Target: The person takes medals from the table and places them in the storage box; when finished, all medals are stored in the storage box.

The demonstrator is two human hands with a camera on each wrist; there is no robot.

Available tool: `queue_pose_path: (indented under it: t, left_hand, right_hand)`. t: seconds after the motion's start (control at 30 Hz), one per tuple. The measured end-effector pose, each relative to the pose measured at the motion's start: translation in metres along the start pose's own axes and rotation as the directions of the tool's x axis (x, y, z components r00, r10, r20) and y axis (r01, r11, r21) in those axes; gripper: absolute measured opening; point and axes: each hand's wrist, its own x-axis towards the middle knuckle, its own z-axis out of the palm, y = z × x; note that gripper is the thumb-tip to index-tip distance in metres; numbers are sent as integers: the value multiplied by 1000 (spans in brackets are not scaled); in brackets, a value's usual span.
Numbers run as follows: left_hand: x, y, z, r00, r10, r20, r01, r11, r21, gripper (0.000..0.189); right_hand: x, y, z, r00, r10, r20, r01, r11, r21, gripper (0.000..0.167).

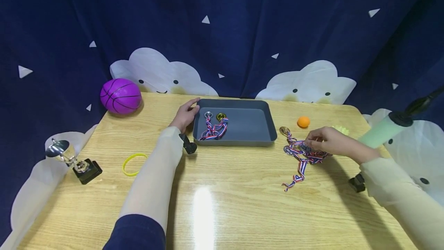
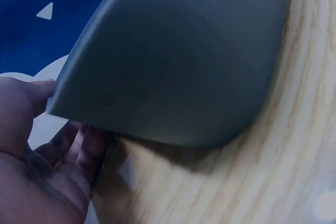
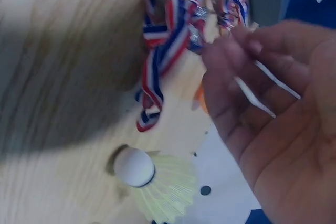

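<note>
Ribboned medals point(image 1: 303, 162) lie heaped on the table point(image 1: 249, 188) beside the gray tray point(image 1: 248, 124); the right hand point(image 1: 327, 141) bends over them (whether pinching one, I cannot tell), the left hand point(image 1: 183, 117) grips the tray's corner.

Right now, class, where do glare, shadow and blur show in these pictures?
Head: white glare on the table, shadow beside the right sleeve; left wrist: the tray looks dim, bright spot at lower right; right wrist: broad shadow at left, the right hand blurred.
</note>
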Motion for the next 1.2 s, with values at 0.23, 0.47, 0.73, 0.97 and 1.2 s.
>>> queue_pose_path:
  t: [0.23, 0.47, 0.73, 0.97, 1.2]
  left_hand:
    - [0, 0, -1, 1000, 7, 1, -7, 1000, -5, 49]
    - [0, 0, 0, 1000, 9, -4, -9, 1000, -4, 49]
    - [0, 0, 0, 1000, 1, -4, -1, 1000, 6, 49]
    - [1, 0, 1, 1000, 1, -3, -1, 1000, 7, 48]
    - [1, 0, 0, 1000, 2, -4, -2, 1000, 2, 48]
  right_hand:
    - [10, 10, 12, 1000, -27, -12, 26, 996, -89, 11]
    - [17, 10, 19, 999, 36, 4, -36, 993, -116, 26]
    - [17, 15, 23, 999, 43, -4, -43, 998, -41, 32]
    - [7, 23, 19, 1000, 16, 7, -17, 998, 62, 15]
    - [1, 13, -16, 997, 77, -17, -73, 980, 183, 19]
